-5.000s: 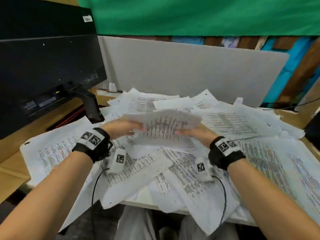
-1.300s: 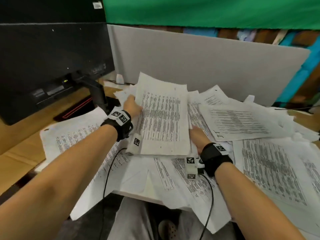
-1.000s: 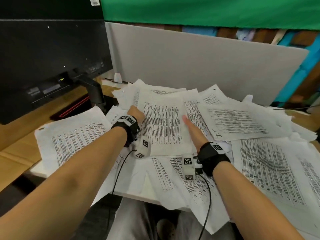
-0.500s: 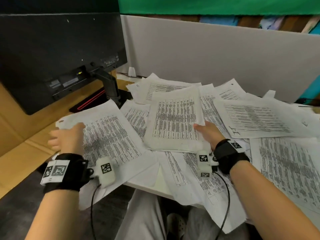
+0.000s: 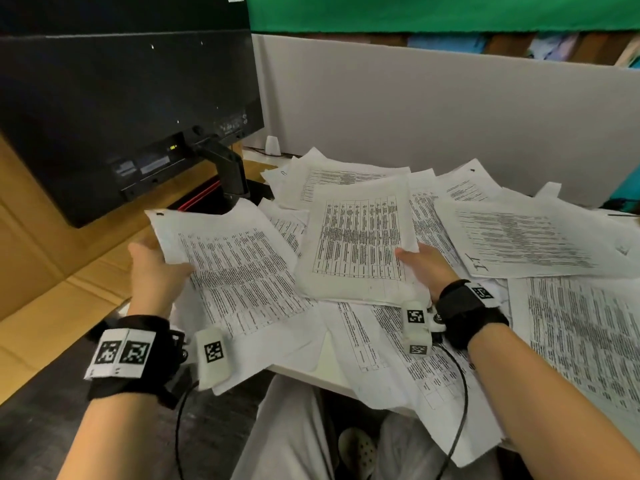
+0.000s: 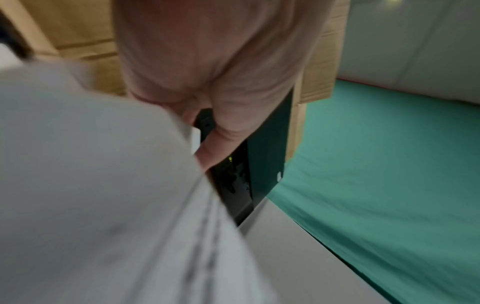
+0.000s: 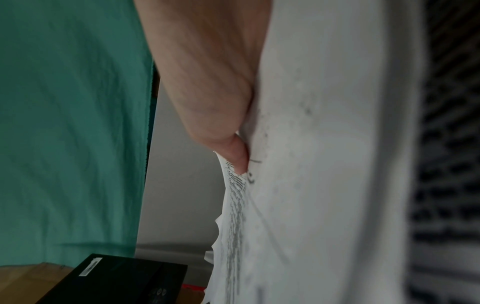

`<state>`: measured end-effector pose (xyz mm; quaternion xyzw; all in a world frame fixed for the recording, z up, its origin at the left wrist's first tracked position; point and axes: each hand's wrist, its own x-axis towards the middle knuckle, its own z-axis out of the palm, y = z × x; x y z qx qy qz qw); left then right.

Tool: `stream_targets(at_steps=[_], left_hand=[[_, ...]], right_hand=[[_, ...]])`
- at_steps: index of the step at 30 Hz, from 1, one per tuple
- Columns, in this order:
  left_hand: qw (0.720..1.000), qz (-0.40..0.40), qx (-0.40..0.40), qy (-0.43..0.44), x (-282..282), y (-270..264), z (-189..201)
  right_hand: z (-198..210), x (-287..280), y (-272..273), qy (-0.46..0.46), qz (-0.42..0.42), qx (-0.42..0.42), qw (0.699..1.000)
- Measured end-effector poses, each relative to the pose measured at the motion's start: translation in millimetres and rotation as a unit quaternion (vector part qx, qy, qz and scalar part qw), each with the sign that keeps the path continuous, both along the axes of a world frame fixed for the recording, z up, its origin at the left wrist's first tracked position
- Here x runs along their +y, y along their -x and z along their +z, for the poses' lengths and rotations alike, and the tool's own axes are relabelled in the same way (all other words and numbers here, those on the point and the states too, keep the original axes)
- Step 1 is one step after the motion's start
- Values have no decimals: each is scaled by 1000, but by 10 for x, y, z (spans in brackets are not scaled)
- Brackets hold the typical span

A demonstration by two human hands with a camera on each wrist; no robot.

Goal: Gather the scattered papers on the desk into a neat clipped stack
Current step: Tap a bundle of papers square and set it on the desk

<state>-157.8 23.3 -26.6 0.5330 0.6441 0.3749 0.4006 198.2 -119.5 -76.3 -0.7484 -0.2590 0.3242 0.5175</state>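
Note:
Printed paper sheets cover the desk. A small gathered stack (image 5: pixel 360 237) lies in the middle, and my right hand (image 5: pixel 420 268) pinches its lower right edge, thumb on top. In the right wrist view the thumb (image 7: pixel 233 152) presses on the stack's paper (image 7: pixel 324 144). My left hand (image 5: pixel 156 271) grips the left edge of a separate printed sheet (image 5: pixel 239 268) at the desk's left side, which curls up slightly there. The left wrist view is blurred; it shows the left hand (image 6: pixel 207 72) against that sheet (image 6: pixel 91 185). No clip is in view.
A black monitor (image 5: pixel 121 98) on a stand (image 5: pixel 228 171) fills the far left. A grey partition (image 5: pixel 433 116) closes the back. More loose sheets (image 5: pixel 519 237) spread right, and some sheets (image 5: pixel 415 375) hang over the front edge. Cardboard (image 5: pixel 45 289) lies left of the desk.
My left hand has let go of the middle stack, swung left and taken hold of the left sheet's edge. The right hand has stayed on the stack's right edge.

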Motion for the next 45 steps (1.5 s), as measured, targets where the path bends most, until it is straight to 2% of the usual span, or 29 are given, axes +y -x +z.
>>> stream_targets(at_steps=[1, 4, 7, 10, 14, 20, 23, 25, 27, 28, 30, 31, 33, 35, 37, 38, 41, 43, 45], left_hand=[[999, -23, -13, -46, -32, -19, 47], [984, -103, 15, -146, -90, -53, 308], [971, -165, 7, -170, 50, -99, 551], [962, -241, 62, -108, 320, -240, 494], [935, -284, 213, -11, 600, -406, 201], [896, -345, 236, 152, 746, -318, 214], [883, -386, 187, 188, 743, -264, 138], [889, -402, 176, 129, 596, -293, 178], [907, -357, 225, -5, 428, -370, 368], [906, -324, 260, -79, 340, -394, 525], [884, -265, 302, -240, 141, -395, 928], [868, -246, 295, -315, 78, -374, 1143], [846, -233, 224, -425, 11, -315, 1511], [839, -260, 88, -469, -24, -251, 1785], [840, -283, -41, -461, -3, -268, 1890], [846, -288, -78, -442, 49, -326, 1868], [891, -267, -136, -341, 218, -689, 1574], [921, -263, -186, -217, 331, -939, 1221], [940, -265, -205, -67, 333, -1152, 876]], right_hand=[[-4, -2, -9, 4, 1, -2, 1000], [2, -5, 0, 5, 0, -1, 1000], [6, -4, 11, 8, -2, 0, 1000], [6, 0, 13, 8, -3, -1, 1000], [20, -3, 28, 18, 1, -20, 1000], [26, -6, 29, 25, -2, -20, 999], [20, -3, 13, 25, -3, -16, 1000], [18, -2, 18, 25, -3, -14, 1000], [20, -1, 26, 22, -4, -15, 1000], [26, -4, 29, 21, -5, -15, 1000], [19, 5, 22, 13, -9, -7, 1000], [16, 8, 17, 9, -13, -2, 1000], [18, 3, 28, 9, -19, 6, 1000], [8, -4, 35, -7, -21, 22, 1000], [25, -23, 47, -18, -20, 35, 999], [20, -19, 48, -17, -16, 37, 999], [57, -25, 86, -15, -12, 28, 999], [76, -42, 99, -7, -6, 13, 1000], [91, -48, 92, -2, -3, -3, 1000]])
